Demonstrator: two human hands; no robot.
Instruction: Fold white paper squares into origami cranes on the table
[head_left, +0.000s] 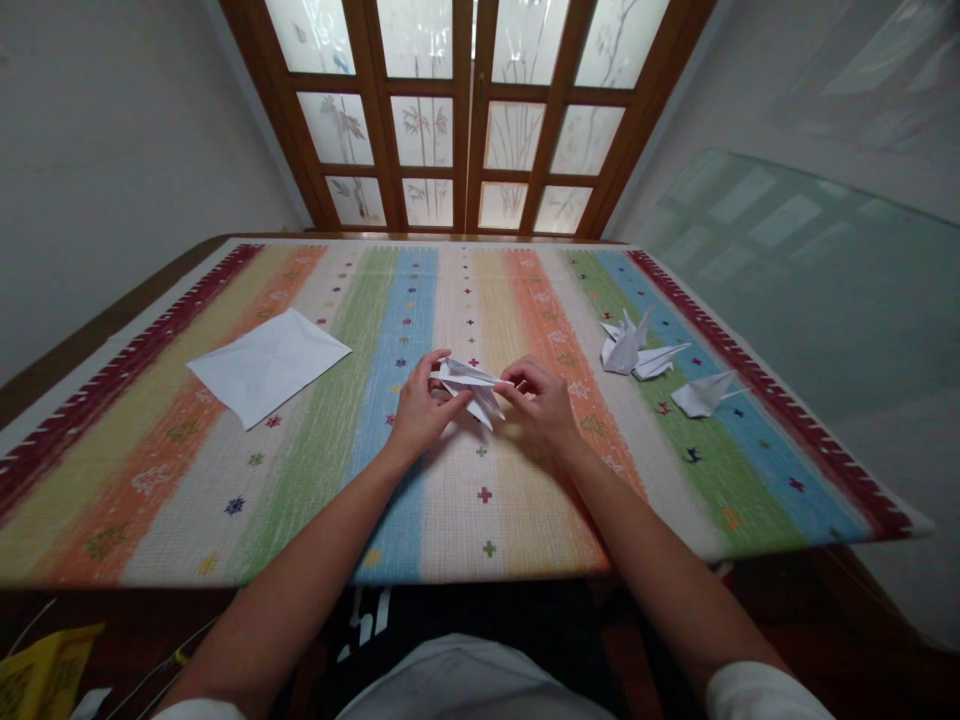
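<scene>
A white folded paper crane [471, 378] is held just above the middle of the striped tablecloth [390, 535], its pointed flaps spread apart. My left hand [424, 402] is closed round its left end, thumb in front and fingers behind. At the right tip of the paper, my right hand [541, 398] pinches a narrow point between thumb and fingers. Parts of the folded paper are covered by my left fingers.
White paper sheets [271, 362] lie flat to the left. Several folded paper cranes [621, 345] sit on the right, one [703, 394] a little nearer. Beyond the table's far edge stands a wood-framed glass door [465, 120]. A glass panel [810, 270] leans at right.
</scene>
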